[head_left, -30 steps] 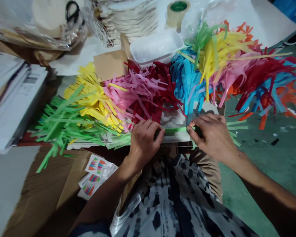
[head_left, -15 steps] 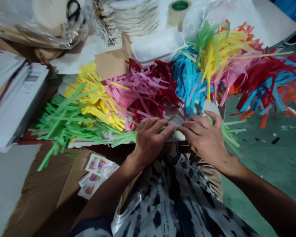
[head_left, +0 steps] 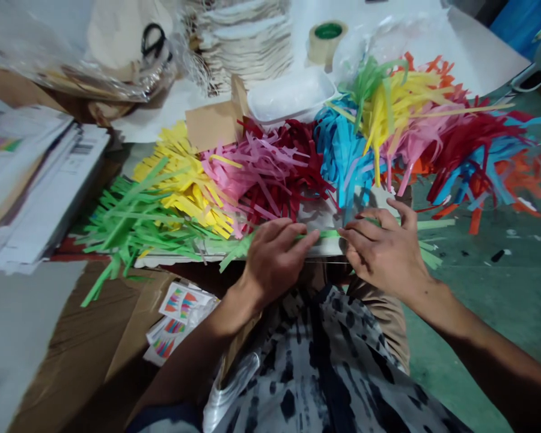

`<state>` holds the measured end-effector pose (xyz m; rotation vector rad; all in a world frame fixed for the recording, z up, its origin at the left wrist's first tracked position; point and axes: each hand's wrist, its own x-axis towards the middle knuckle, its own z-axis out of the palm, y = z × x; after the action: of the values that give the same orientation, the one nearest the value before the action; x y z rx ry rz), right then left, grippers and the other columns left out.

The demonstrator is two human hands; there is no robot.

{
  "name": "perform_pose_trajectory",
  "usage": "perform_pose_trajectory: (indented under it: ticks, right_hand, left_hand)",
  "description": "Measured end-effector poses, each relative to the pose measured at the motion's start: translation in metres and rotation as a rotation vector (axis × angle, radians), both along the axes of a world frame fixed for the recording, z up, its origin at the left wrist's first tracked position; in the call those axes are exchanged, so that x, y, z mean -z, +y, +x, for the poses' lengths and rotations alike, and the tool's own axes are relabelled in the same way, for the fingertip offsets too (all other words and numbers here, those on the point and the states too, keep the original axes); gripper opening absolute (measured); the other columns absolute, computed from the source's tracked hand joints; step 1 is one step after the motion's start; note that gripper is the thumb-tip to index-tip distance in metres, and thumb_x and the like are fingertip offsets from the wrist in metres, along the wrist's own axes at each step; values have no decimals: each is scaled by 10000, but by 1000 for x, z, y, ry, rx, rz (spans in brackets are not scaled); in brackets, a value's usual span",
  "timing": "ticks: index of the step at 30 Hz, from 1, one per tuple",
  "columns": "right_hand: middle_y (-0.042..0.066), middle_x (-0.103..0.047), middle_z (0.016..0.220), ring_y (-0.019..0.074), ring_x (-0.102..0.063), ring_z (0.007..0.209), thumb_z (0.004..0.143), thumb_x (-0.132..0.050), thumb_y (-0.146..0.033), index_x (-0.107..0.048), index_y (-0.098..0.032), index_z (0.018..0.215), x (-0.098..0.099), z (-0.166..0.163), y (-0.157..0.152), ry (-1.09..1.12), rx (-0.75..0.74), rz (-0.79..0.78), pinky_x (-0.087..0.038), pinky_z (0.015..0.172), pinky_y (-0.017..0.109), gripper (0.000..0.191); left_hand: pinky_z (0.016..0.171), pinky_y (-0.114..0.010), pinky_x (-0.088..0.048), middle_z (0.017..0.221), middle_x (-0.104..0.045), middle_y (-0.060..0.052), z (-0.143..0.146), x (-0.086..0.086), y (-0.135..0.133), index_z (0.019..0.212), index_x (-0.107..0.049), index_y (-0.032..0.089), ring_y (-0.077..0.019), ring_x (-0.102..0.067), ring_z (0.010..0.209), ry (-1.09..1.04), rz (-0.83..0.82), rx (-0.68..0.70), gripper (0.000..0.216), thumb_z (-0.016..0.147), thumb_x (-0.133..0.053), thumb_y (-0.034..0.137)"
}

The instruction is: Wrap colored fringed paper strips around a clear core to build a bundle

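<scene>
A green tissue-paper tassel (head_left: pixel 328 233) lies crosswise at the table's front edge, its middle narrow like a twisted strip and its fringed ends spreading out on both sides. My left hand (head_left: pixel 275 255) is closed on its left part, thumb and fingers pressed together. My right hand (head_left: pixel 383 243) pinches it further right with thumb and forefinger, the other fingers lifted and bent. Just beyond my hands lie fringed tissue bunches in green (head_left: pixel 139 216), yellow (head_left: pixel 192 192), pink (head_left: pixel 256 168), dark red (head_left: pixel 304 150) and blue (head_left: pixel 342 141).
More mixed tassels (head_left: pixel 433 114) hang over the right table edge. Behind stand a white tray (head_left: pixel 293 96), a tape roll (head_left: pixel 327 42), a cardboard piece (head_left: pixel 211 125) and scissors (head_left: pixel 154 41). Stacked papers (head_left: pixel 40 180) are at the left; printed cards (head_left: pixel 175 325) lie below.
My hands have moved slightly apart, and more of the narrow green strip shows between them. The whole view has shifted a little; the other bunches lie as before.
</scene>
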<state>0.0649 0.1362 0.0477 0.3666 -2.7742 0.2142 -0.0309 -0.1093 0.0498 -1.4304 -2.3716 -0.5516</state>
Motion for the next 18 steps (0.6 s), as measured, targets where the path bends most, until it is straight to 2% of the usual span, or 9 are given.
perform_pose_trajectory:
  ticks: [4,9,15,18]
  right_hand:
    - [5,-793,1018,328,-642,1190,1036,-567,-311,-731,-312,1056,-3,-7,2,-25,-2,-5,-228,1223,646,165]
    - [21,-780,1084,307,-660,1157,1046,-569,-330,-745,-325,1051,0,-14,5,-63,-30,-44,-232,1242,608,176]
    - [54,-736,1004,290,-631,1076,1046,-546,-348,-684,-245,1010,11,-18,7,-88,35,-119,-325,1154,554,176]
    - [67,-728,999,297,-608,1079,1027,-560,-354,-667,-220,992,9,-21,5,-152,80,-145,-349,1078,516,175]
  left_hand:
    - [862,-329,-554,1033,-758,-63,-1,13,29,1118,-721,181,-202,-634,976,-144,-21,76,160,1048,-577,183]
    - [852,-325,-540,1060,-747,-63,-6,20,28,1086,-689,167,-201,-624,976,-149,-16,67,119,1048,-577,170]
    - [849,-392,-487,988,-704,-82,-8,18,23,978,-662,173,-236,-597,925,-120,-74,-77,174,1062,-568,294]
    - [819,-416,-442,964,-689,-77,-11,16,20,962,-667,181,-256,-580,917,-129,-112,-161,207,1055,-581,345]
